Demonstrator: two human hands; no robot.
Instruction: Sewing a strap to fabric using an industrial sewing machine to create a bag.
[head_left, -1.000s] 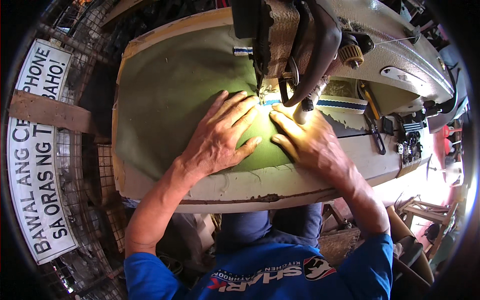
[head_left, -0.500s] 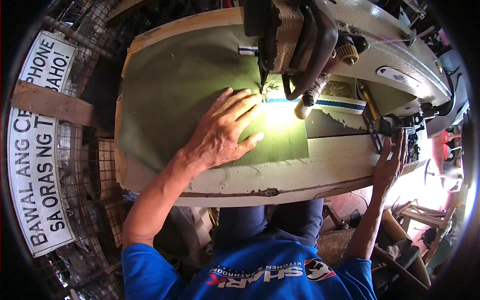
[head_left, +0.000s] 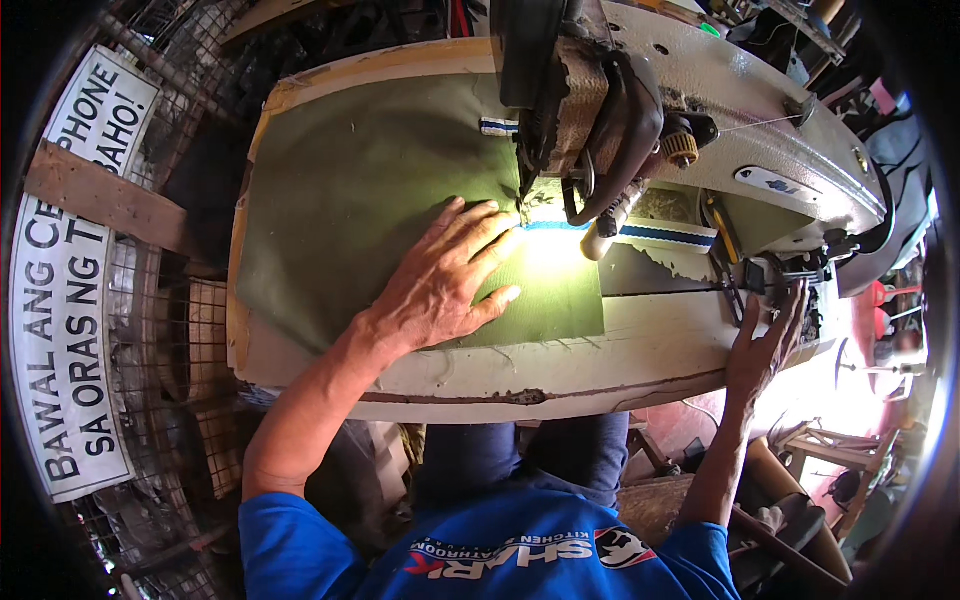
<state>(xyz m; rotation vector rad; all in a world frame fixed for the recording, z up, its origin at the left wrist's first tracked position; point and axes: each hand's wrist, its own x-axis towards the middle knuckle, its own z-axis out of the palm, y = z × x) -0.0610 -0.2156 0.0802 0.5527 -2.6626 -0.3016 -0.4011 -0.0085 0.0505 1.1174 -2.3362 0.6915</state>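
Note:
Olive green fabric [head_left: 350,180] lies on the pale machine bed [head_left: 510,375], under a lit sewing machine [head_left: 620,130]. My left hand [head_left: 445,280] rests on it with fingers apart, just left of the needle area. A white tape with a blue stripe [head_left: 665,238] runs rightward from beneath the presser area. My right hand [head_left: 762,350] is at the bed's right end, fingers stretched out beside small metal parts [head_left: 805,275]; whether they touch these is unclear. Left of it lie dark scissors [head_left: 728,290] and a yellow-handled tool [head_left: 722,230].
A wire mesh [head_left: 200,330] with a sign [head_left: 60,320] and a wooden plank [head_left: 105,195] stands at my left. A rolled tan material [head_left: 805,510] and a wooden stool [head_left: 840,450] are below at the right, among clutter.
My right hand has left the fabric beside the needle and moved rightward to the end of the bed. My left hand stays on the fabric. The view has shifted slightly.

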